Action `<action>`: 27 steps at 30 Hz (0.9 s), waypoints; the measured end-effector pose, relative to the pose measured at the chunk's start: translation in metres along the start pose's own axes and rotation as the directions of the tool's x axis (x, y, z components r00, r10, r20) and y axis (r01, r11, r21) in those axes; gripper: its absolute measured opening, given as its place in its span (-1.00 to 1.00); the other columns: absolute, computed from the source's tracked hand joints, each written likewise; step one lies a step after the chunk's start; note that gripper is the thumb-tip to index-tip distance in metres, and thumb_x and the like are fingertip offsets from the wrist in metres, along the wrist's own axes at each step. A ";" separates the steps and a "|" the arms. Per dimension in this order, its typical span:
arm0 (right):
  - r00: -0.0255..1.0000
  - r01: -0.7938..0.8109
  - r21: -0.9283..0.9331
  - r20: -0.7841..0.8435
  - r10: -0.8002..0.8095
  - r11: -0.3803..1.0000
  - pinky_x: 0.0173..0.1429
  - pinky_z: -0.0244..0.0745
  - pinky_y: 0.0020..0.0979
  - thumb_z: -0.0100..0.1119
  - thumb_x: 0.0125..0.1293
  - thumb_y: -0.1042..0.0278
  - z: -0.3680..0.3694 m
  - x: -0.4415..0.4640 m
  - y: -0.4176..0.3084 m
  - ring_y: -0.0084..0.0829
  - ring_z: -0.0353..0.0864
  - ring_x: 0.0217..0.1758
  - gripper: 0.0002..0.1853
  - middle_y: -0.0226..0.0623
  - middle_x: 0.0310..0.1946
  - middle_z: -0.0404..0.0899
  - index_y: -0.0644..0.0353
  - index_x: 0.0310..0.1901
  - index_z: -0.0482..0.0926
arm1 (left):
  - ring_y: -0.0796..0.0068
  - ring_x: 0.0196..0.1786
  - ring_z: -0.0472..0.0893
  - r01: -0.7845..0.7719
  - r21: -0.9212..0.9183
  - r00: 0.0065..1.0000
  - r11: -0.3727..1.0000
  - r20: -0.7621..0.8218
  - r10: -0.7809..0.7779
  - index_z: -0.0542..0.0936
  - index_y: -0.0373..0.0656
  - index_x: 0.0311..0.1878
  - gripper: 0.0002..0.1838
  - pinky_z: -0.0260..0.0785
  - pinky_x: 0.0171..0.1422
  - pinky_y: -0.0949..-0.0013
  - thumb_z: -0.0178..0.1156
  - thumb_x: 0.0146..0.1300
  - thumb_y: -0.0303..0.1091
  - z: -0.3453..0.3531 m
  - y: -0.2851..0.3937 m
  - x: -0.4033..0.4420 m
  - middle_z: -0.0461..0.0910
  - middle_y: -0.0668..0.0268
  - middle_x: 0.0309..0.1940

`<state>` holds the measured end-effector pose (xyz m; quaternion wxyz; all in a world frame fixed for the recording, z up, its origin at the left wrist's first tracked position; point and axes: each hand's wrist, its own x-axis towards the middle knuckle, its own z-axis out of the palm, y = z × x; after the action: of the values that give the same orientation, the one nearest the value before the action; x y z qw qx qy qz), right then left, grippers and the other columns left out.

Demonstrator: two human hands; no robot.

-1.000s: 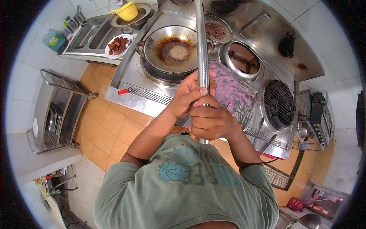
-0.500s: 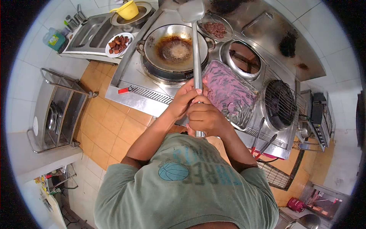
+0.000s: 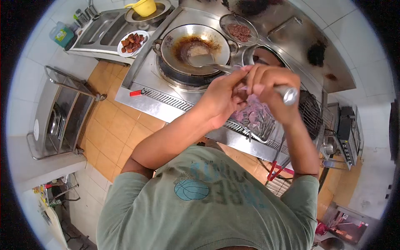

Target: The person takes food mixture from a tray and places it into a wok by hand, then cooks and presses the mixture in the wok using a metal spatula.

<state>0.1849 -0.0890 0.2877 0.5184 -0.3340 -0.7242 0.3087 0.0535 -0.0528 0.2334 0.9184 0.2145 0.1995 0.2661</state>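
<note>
A long metal wok spatula [image 3: 202,61] reaches into the wok [image 3: 173,39], its blade low over the browned oily residue at the bottom. My right hand [image 3: 273,81] is closed around the handle, whose round end sticks out towards me. Beside it, my left hand [image 3: 223,98] has its thumb along the handle and its fingers curled beneath, partly hidden. Under my hands lies a tray [image 3: 260,118] covered with pinkish, crinkled plastic film. To the right of the wok, a strainer [image 3: 238,32] holds dark reddish bits.
At the left, a white plate [image 3: 123,51] of browned chunks sits near the sink [image 3: 100,31]. A yellow dipper [image 3: 144,7] rests on a pan behind it. A red-handled tool [image 3: 136,93] lies on the stove's front edge. Red-handled tongs [image 3: 273,171] hang at the right front.
The spatula has swung down from upright, so its blade is now in the wok. Both hands have risen and shifted right, my right hand further.
</note>
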 end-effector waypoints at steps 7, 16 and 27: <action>0.975 -0.215 0.135 -0.021 0.220 0.967 -0.11 0.39 -0.38 0.09 0.10 0.41 -0.032 0.044 -0.010 -0.48 0.40 -0.54 -0.71 -0.35 -0.70 0.35 0.20 -0.71 0.29 | 0.79 -0.61 0.19 -0.121 -0.132 0.960 0.984 0.236 0.150 0.44 0.00 -0.24 -0.84 0.14 -0.37 0.59 -0.04 0.36 -0.17 0.022 0.016 0.015 0.55 0.47 -0.25; 0.957 -0.285 0.139 0.090 0.274 0.948 0.19 0.27 -0.26 0.00 0.14 0.35 -0.071 0.074 0.012 -0.47 0.36 -0.49 -0.68 -0.41 -0.73 0.22 0.10 -0.72 0.20 | 0.75 -0.59 0.23 -0.201 -0.203 0.957 0.958 0.167 0.236 0.50 -0.04 -0.22 -0.76 0.16 -0.36 0.53 -0.03 0.36 -0.11 0.032 0.017 0.057 0.53 0.54 -0.40; 0.930 -0.352 0.197 0.184 0.318 0.915 0.19 0.29 -0.22 -0.04 0.15 0.38 -0.100 0.088 0.048 -0.47 0.36 -0.49 -0.67 -0.41 -0.74 0.23 0.06 -0.71 0.13 | 0.71 -0.53 0.29 -0.058 -0.229 0.995 0.972 0.064 0.074 0.48 -0.06 -0.25 -0.75 0.18 -0.33 0.48 -0.03 0.34 -0.09 0.027 0.031 0.091 0.50 0.47 -0.38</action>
<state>0.2678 0.0202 0.3245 0.4372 -0.3682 -0.6526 0.4973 0.1251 0.0151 0.2482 0.9340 0.1240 0.1274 0.3098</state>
